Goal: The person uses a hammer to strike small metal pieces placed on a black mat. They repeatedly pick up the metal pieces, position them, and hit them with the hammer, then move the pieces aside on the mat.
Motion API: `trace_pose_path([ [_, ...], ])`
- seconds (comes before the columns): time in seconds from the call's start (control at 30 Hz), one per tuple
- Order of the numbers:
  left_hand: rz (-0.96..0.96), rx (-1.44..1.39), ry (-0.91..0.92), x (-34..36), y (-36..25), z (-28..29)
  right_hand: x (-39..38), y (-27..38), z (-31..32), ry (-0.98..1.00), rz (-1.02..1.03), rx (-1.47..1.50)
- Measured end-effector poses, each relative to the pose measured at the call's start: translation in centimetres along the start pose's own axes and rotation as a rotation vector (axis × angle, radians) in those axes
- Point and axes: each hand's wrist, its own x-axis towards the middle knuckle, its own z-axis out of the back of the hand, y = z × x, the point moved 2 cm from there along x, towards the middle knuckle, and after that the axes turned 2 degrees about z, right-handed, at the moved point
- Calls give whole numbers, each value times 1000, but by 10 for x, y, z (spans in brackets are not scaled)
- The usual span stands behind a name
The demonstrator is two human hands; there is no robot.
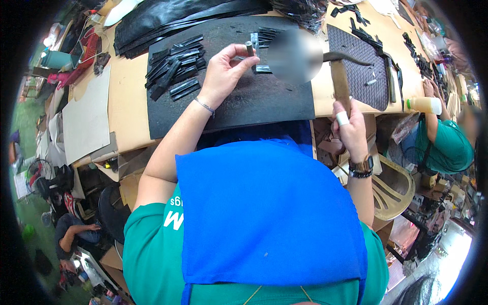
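My left hand [226, 71] pinches a short metal punch [249, 49] between thumb and fingers, held upright over the black work mat [229, 104]. Just right of those fingers lies a short black strip [263, 69] on the mat. My right hand [351, 127], with white tape on one finger, is wrapped round the wooden handle of a hammer [340, 81]. The dark hammer head is raised near the mat's right edge. Left of my left hand is a loose pile of black strips [173, 63]. More strips [268, 34] lie beyond the punch, partly hidden by a blurred patch.
Black sheets [152, 30] are stacked at the back left; a pale sheet [86, 117] overhangs the table's left edge. Right of the hammer are a grey textured pad [358, 81], a long-handled tool [391, 84] and a yellowish bottle [425, 105]. A co-worker [447, 145] sits far right.
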Motion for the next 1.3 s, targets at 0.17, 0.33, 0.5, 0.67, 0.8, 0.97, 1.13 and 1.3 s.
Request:
trace_pose_path([
  [0.17, -23, 73, -10, 16, -12, -20, -19, 0, -14, 18, 81, -558],
  [0.33, -97, 151, -28, 21, -3, -30, -20, -7, -18, -7, 172, -478],
  [0.5, -78, 156, -50, 24, 5, -30, -20, -6, -18, 9, 127, -513],
  [0.67, -66, 145, -51, 22, 2, -34, -20, -6, -19, 6, 149, -503],
  [0.8, -74, 174, -52, 21, 2, -34, -19, -6, -19, 23, 149, -482],
  [0.97, -75, 143, -51, 21, 4, -36, -21, -4, -21, 22, 155, -445],
  [1.13, -104, 192, -54, 19, -2, -38, -20, -12, -19, 20, 160, -458],
  [1.3, -215, 269, -36, 20, 6, -41, -10, -1, -5, 68, 20, -481],
])
